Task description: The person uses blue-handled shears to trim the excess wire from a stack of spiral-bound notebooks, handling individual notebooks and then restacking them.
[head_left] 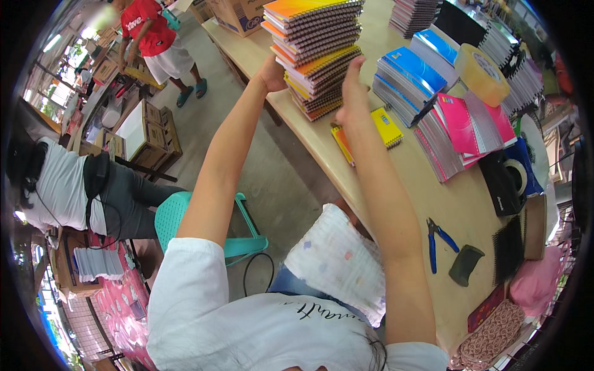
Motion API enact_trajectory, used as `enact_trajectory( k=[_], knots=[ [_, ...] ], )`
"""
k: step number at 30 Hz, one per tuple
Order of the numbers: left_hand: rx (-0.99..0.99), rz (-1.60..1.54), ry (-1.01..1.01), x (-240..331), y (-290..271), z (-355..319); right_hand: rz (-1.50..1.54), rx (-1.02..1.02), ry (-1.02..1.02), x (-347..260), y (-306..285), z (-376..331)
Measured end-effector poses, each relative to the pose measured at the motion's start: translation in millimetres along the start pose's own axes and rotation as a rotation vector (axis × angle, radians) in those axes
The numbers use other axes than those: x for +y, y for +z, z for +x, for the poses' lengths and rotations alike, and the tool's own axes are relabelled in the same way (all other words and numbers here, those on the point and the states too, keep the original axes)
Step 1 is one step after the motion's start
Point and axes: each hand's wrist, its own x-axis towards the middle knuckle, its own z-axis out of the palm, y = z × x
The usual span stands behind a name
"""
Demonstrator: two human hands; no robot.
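Note:
A tall stack of spiral notebooks (317, 49) with orange, yellow and purple covers stands near the edge of a pale wooden table (445, 204). My left hand (272, 73) presses against the stack's left side, low down. On the right side my right hand (351, 93) lies with fingers stretched up along the spiral edges. Both arms reach up from the lower edge. A lone yellow notebook (385, 127) lies flat just right of my right hand.
Blue notebook stacks (408, 77), pink ones (461, 127), a big tape roll (482, 74), a black tape dispenser (504, 182) and blue pliers (436, 238) lie on the table. A teal plastic stool (179, 213), a seated person (74, 185), cardboard boxes and a standing person (154, 37) are left.

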Motion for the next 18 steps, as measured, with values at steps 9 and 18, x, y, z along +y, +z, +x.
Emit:
enact_trajectory(
  k=[9, 18],
  knots=[
    [0.058, 0.247, -0.083, -1.3, 0.6, 23.2, -0.017, 0.085, -0.088, 22.3, 12.9, 29.2],
    [-0.028, 0.409, -0.164, 1.5, -0.8, 12.8, 0.144, -0.154, -0.071, 6.3, -0.3, -6.4]
  ],
)
